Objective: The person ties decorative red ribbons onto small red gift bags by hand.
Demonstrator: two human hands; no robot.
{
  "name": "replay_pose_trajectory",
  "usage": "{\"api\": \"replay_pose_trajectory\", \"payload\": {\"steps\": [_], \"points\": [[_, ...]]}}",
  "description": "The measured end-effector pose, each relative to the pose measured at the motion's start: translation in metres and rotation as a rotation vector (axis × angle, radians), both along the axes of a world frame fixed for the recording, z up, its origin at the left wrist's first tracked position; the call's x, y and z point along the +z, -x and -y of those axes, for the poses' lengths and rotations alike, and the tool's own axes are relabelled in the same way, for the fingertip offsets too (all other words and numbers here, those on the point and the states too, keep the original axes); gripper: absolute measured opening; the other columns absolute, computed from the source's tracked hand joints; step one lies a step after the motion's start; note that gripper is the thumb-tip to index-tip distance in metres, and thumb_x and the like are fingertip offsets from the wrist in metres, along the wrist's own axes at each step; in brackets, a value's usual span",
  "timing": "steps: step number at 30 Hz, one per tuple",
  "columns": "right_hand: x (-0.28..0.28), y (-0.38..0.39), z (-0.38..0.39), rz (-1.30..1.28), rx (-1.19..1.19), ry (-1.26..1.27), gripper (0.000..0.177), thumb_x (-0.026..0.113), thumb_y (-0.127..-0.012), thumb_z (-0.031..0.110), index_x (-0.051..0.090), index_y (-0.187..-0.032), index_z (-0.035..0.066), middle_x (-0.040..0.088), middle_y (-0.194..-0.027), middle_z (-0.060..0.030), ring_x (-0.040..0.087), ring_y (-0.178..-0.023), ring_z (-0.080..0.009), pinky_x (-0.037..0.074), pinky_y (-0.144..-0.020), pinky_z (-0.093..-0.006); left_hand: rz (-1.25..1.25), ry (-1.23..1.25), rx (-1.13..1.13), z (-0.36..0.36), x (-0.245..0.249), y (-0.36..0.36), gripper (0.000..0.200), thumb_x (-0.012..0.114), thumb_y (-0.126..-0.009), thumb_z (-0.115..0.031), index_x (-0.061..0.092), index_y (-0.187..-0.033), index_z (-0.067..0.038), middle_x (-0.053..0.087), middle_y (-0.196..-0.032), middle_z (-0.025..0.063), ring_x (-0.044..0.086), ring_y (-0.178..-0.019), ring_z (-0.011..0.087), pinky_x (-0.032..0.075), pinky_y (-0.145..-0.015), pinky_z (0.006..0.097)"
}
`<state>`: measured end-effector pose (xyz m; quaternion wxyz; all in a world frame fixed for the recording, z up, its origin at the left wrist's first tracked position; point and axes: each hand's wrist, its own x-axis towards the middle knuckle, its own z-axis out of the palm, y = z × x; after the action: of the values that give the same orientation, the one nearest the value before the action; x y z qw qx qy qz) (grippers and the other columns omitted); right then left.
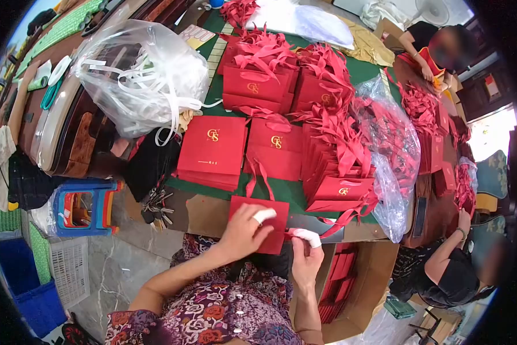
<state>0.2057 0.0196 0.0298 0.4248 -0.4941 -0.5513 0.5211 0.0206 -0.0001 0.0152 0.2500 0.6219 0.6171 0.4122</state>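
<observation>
A small red paper bag [274, 246] lies at the table's near edge, its lower part jutting out over my lap. My left hand [244, 233] rests across the bag's face with its fingers apart; one finger carries a white wrap. Just right of the bag, my right hand [306, 256] pinches a red ribbon [334, 227] between thumb and a white-wrapped finger. Red ribbon handles [265, 178] loop up from the bag's far side. Beyond it sit a stack of flat red bags [209, 152] with gold lettering and another red bag pile [277, 150].
A leaning row of ribboned bags [339, 187] and a plastic bag of red ribbons [391, 138] stand to the right. At left is a clear bag of white ribbons [140, 80]. Below the table edge sits a cardboard box [364, 287] holding red bags. Other people work at right.
</observation>
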Motion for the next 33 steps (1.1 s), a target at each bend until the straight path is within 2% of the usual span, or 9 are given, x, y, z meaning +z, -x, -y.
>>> {"api": "replay_pose_trajectory", "payload": {"steps": [6,13,15,16,18,22,28,30,33], "points": [[-0.002,0.013,-0.022,0.341,0.110,-0.161,0.019,0.064,-0.092,-0.001,0.069,-0.111,0.004,0.062,-0.093,-0.0127,0.063,-0.084,-0.0241,0.049,-0.076,-0.0304,-0.412,0.011,0.008,-0.015,-0.013,0.012,0.047,0.078,-0.075,-0.013,0.063,-0.117,-0.002,0.061,-0.115,0.0113,0.053,-0.107,0.0324,0.044,-0.088,0.0433],[-0.028,0.031,-0.029,0.467,0.077,-0.128,0.014,0.072,-0.088,0.011,0.068,-0.098,0.002,0.069,-0.088,-0.0154,0.067,-0.077,-0.0296,0.052,-0.071,-0.0377,-0.331,0.071,-0.028,-0.017,-0.013,0.013,0.040,0.077,-0.075,-0.012,0.066,-0.112,-0.006,0.060,-0.105,0.0121,0.052,-0.101,0.0310,0.041,-0.082,0.0421],[-0.030,0.032,-0.029,0.534,0.089,-0.224,0.013,0.073,-0.088,0.009,0.069,-0.098,0.001,0.070,-0.082,-0.0114,0.065,-0.070,-0.0158,0.052,-0.067,-0.0305,-0.274,0.090,-0.036,-0.017,-0.015,0.014,0.031,0.074,-0.078,-0.010,0.067,-0.108,-0.007,0.061,-0.096,0.0134,0.055,-0.096,0.0313,0.039,-0.083,0.0428],[-0.028,0.033,-0.030,0.535,0.089,-0.224,0.013,0.073,-0.088,0.009,0.069,-0.098,0.001,0.070,-0.082,-0.0114,0.065,-0.070,-0.0158,0.052,-0.067,-0.0305,-0.273,0.090,-0.035,-0.017,-0.015,0.014,0.031,0.074,-0.078,-0.010,0.067,-0.108,-0.007,0.061,-0.096,0.0134,0.055,-0.096,0.0313,0.039,-0.083,0.0428],[-0.024,0.033,-0.029,0.515,0.103,-0.088,0.012,0.073,-0.086,0.012,0.069,-0.093,0.003,0.068,-0.084,-0.0156,0.068,-0.075,-0.0303,0.052,-0.068,-0.0379,-0.166,0.150,-0.030,-0.015,-0.015,0.011,0.024,0.071,-0.080,-0.008,0.067,-0.104,-0.007,0.061,-0.086,0.0140,0.056,-0.089,0.0317,0.038,-0.083,0.0426],[-0.018,0.033,-0.031,0.521,0.116,-0.047,0.011,0.072,-0.085,0.012,0.070,-0.091,0.003,0.068,-0.081,-0.0157,0.068,-0.071,-0.0304,0.052,-0.066,-0.0381,-0.145,0.141,0.005,-0.013,-0.016,0.008,0.020,0.070,-0.081,-0.008,0.068,-0.101,-0.008,0.060,-0.080,0.0134,0.057,-0.085,0.0321,0.037,-0.083,0.0412],[-0.011,0.035,-0.035,0.587,0.176,-0.116,0.012,0.073,-0.084,0.012,0.069,-0.089,0.002,0.069,-0.082,-0.0154,0.069,-0.070,-0.0275,0.053,-0.066,-0.0366,-0.115,0.147,-0.003,-0.011,-0.018,0.006,0.022,0.069,-0.081,-0.007,0.070,-0.103,-0.010,0.062,-0.081,0.0106,0.057,-0.084,0.0287,0.036,-0.084,0.0402],[-0.011,0.036,-0.035,0.655,0.184,-0.124,0.012,0.073,-0.084,0.008,0.069,-0.091,-0.001,0.071,-0.078,-0.0124,0.070,-0.072,-0.0174,0.054,-0.067,-0.0309,-0.117,0.084,-0.027,-0.011,-0.019,0.004,0.024,0.069,-0.081,-0.005,0.070,-0.104,-0.011,0.065,-0.083,0.0086,0.057,-0.083,0.0264,0.036,-0.086,0.0396],[-0.011,0.037,-0.033,0.555,0.139,-0.012,0.013,0.074,-0.085,0.007,0.068,-0.092,-0.002,0.072,-0.081,-0.0130,0.071,-0.076,-0.0181,0.055,-0.069,-0.0308,-0.125,0.034,-0.006,-0.010,-0.010,0.002,0.021,0.068,-0.081,-0.003,0.070,-0.101,-0.007,0.064,-0.080,0.0094,0.057,-0.084,0.0264,0.036,-0.084,0.0403]]}}
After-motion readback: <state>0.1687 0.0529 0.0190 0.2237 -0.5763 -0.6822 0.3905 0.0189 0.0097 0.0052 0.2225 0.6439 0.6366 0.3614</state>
